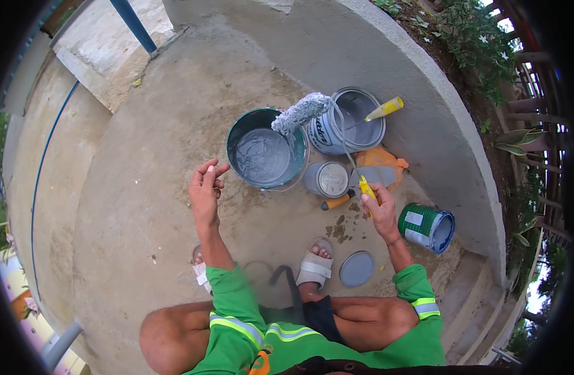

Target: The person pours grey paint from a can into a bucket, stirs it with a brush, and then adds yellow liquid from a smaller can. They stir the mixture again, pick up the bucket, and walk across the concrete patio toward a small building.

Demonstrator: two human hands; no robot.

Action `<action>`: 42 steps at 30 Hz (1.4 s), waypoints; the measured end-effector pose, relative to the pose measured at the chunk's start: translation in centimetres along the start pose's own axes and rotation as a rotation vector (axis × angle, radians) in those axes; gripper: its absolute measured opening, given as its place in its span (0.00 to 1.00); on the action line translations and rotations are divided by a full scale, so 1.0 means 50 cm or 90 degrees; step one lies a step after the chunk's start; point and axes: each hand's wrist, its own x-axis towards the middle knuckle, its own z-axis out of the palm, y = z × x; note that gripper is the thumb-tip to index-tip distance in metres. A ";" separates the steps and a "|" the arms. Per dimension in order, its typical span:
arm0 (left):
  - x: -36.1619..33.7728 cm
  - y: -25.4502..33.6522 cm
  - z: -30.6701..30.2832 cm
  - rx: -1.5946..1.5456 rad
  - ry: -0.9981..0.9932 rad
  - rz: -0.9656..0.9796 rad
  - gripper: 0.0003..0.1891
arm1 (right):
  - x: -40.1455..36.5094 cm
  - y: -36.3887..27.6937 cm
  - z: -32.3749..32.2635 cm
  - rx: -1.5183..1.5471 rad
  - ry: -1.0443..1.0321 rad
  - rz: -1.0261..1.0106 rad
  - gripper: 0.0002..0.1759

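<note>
My right hand [380,209] is closed around the yellow handle of a paint roller [302,112]. The roller's fluffy grey sleeve is held over the right rim of a dark green bucket [232,134], which has grey paint in its bottom. My left hand [205,192] is raised beside the bucket's lower left, holding nothing, its fingers partly curled and apart. Right of the bucket stands a large paint can [324,136] with a yellow-handled tool [385,109] leaning in it. A smaller lidded can [330,179] sits between the bucket and my right hand.
A green can [426,227] lies tipped over at the right, near a round grey lid [357,269]. An orange plastic bag [380,159] and an orange-and-black handle [338,200] lie by the cans. A curved low concrete wall [418,112] borders the right side, with plants behind it.
</note>
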 end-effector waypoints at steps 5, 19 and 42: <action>-0.002 0.003 0.003 0.009 0.010 -0.003 0.16 | 0.066 -0.055 -0.025 -0.071 0.130 -0.071 0.13; 0.004 -0.001 0.000 -0.006 0.005 0.003 0.17 | 0.101 -0.051 -0.053 -0.401 0.215 -0.126 0.13; -0.003 -0.006 -0.001 -0.022 -0.001 0.006 0.15 | -0.017 -0.343 -0.048 -0.335 0.028 -0.089 0.13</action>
